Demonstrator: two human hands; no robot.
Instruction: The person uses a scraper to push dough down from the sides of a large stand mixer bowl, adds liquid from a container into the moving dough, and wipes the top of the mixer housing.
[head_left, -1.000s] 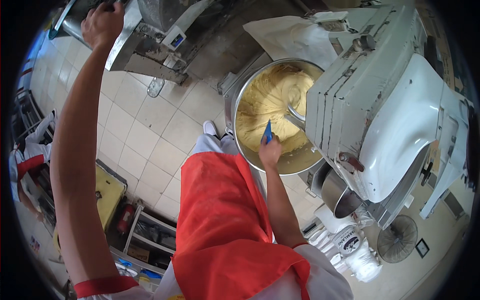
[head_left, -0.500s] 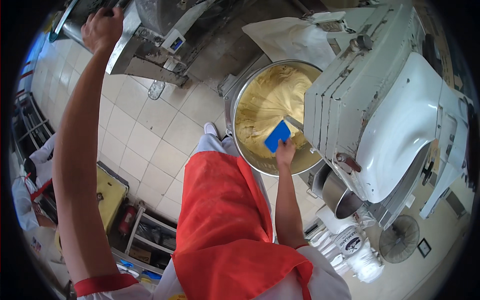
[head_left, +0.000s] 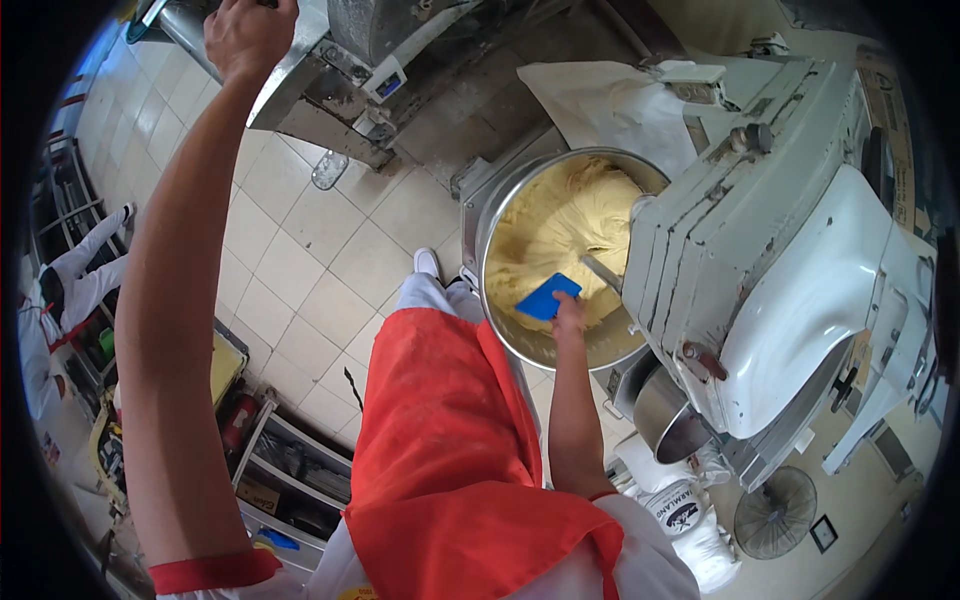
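In my right hand (head_left: 568, 314) is a flat blue dough scraper (head_left: 546, 297), held by one edge over the near side of a steel mixing bowl (head_left: 492, 318). Soft yellow dough (head_left: 560, 225) fills much of the bowl, and a metal mixer arm (head_left: 602, 272) reaches down into it. My left hand (head_left: 250, 38) is stretched far out to the upper left, beside a grey metal machine (head_left: 372, 45). Its fingers are curled round something dark, mostly cut off by the picture's top edge.
The large white mixer (head_left: 690, 260) stands right of the bowl. Below it are a smaller steel bowl (head_left: 672, 425), white sacks (head_left: 690, 520) and a fan (head_left: 776, 512). Shelving (head_left: 290, 470) and a red fire extinguisher (head_left: 238, 420) are at lower left. A person's white-clad legs (head_left: 95, 265) show far left.
The view has shifted, so the bowl and mixer appear lower and further right. The blue scraper has turned flatter and sits nearer the bowl's near rim. My left hand stays curled.
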